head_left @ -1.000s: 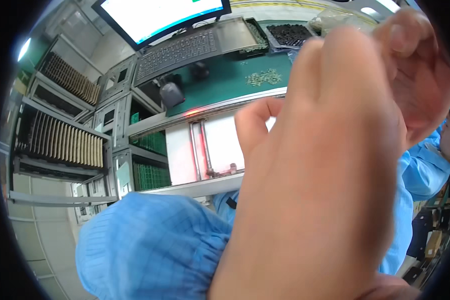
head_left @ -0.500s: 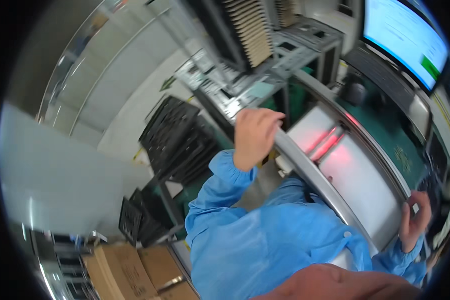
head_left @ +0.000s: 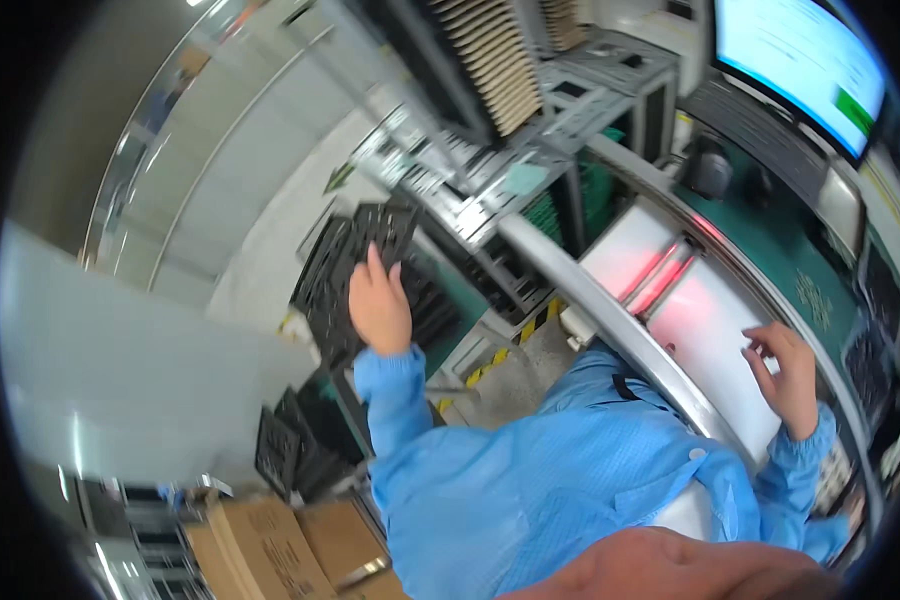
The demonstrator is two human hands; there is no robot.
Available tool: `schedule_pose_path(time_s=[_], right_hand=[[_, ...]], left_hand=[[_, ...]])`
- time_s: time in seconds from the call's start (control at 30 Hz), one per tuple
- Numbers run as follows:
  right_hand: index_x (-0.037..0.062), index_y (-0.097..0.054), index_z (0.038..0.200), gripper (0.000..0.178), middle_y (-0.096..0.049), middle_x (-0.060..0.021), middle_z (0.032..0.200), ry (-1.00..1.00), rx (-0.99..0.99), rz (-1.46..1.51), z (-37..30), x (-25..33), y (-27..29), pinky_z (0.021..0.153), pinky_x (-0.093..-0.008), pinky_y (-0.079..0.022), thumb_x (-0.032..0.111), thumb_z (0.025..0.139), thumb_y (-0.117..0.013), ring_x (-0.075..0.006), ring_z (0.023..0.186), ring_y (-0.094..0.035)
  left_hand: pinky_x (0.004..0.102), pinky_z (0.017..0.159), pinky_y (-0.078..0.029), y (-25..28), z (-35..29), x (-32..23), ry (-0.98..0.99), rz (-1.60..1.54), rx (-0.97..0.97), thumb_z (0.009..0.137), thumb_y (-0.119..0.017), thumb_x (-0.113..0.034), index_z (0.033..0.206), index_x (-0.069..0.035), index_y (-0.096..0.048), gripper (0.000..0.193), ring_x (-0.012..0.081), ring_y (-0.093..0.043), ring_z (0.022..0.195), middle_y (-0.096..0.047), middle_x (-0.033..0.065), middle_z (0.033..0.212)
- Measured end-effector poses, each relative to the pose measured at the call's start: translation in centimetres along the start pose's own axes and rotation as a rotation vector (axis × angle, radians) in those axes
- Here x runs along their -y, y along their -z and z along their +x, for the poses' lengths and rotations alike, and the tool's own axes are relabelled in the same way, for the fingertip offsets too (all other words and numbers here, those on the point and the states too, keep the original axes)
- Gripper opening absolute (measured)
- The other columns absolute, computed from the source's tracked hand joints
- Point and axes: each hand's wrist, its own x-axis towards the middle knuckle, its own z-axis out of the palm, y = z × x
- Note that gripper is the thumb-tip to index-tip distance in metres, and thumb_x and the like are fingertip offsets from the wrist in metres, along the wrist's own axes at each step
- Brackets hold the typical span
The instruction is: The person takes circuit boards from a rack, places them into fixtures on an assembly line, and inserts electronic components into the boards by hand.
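Left hand [head_left: 378, 305], fingers spread flat and holding nothing, lies on a stack of black gridded trays [head_left: 370, 265] beside the bench; their cells are too blurred to show any contents. Right hand [head_left: 790, 375] rests on the white lit panel [head_left: 710, 335] of the workbench, fingers bent, their tips on the surface; whether they pinch anything cannot be told. A curved metal rail [head_left: 610, 330] edges the bench between the hands. Cardboard boxes [head_left: 270, 550] sit lower left, cut off by the rim. Monitor [head_left: 800, 60] upper right is partly cropped
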Motion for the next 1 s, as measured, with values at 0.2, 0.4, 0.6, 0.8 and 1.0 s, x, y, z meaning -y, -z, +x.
schedule_pose_path(time_s=[0.2, 0.4, 0.6, 0.8, 1.0], right_hand=[[0.0014, -0.071, 0.127, 0.031, -0.074, -0.0099, 0.097, -0.264, 0.045, 0.311, -0.5, -1.6, -4.2, 0.074, -0.0329, -0.055, 0.011, 0.097, -0.073, -0.0179, 0.085, -0.069], [0.0007, -0.024, 0.165, 0.078, -0.058, -0.0207, 0.145, -0.734, -0.150, 1.076, -2.7, -3.9, -10.7, 0.097, -0.0365, -0.057, 0.009, 0.102, -0.068, -0.0218, 0.117, -0.065], [0.0022, -0.021, 0.166, 0.080, -0.042, -0.0252, 0.159, -0.804, -0.449, 0.946, -6.3, -5.9, -11.5, 0.095, -0.0330, -0.059, -0.006, 0.099, -0.062, -0.0221, 0.117, -0.068], [0.0034, -0.021, 0.167, 0.081, -0.037, -0.0238, 0.164, -0.829, -0.421, 0.808, -7.1, -6.8, -12.0, 0.096, -0.0335, -0.059, -0.011, 0.097, -0.059, -0.0257, 0.116, -0.070], [0.0026, -0.021, 0.166, 0.083, -0.039, -0.0261, 0.162, -0.801, -0.397, 0.654, -8.7, -7.3, -14.6, 0.095, -0.0347, -0.059, -0.010, 0.095, -0.063, -0.0263, 0.114, -0.071]], left_hand=[[0.0418, 0.064, -0.044, 6.7, -1.0, -12.2, -0.522, -0.456, 0.121, 0.091, -0.078, -0.022, 0.120, -0.008, -0.078, 0.031, 0.0314, -0.058, 0.074, -0.060, 0.0112, 0.082], [0.0292, 0.069, -0.044, -1.6, -3.5, -25.5, -1.238, -0.881, -0.011, 0.080, -0.064, -0.016, 0.142, -0.022, -0.069, 0.062, 0.0144, -0.052, 0.074, -0.047, -0.0019, 0.083], [0.0324, 0.071, -0.045, -4.3, -5.3, -32.5, -1.295, -1.048, 0.013, 0.082, -0.070, -0.021, 0.142, -0.020, -0.069, 0.060, 0.0171, -0.054, 0.076, -0.050, -0.0002, 0.085], [0.0481, 0.101, -0.036, -4.5, -3.8, -32.2, -0.686, -0.937, 0.230, 0.098, -0.070, -0.026, 0.147, -0.014, -0.061, 0.051, 0.0243, -0.064, 0.096, -0.068, 0.0047, 0.102], [0.0517, 0.109, -0.030, -10.8, -6.3, -29.2, -0.560, -0.796, 0.612, 0.105, -0.059, -0.016, 0.147, -0.009, -0.057, 0.043, 0.0264, -0.069, 0.100, -0.074, 0.0099, 0.094]])
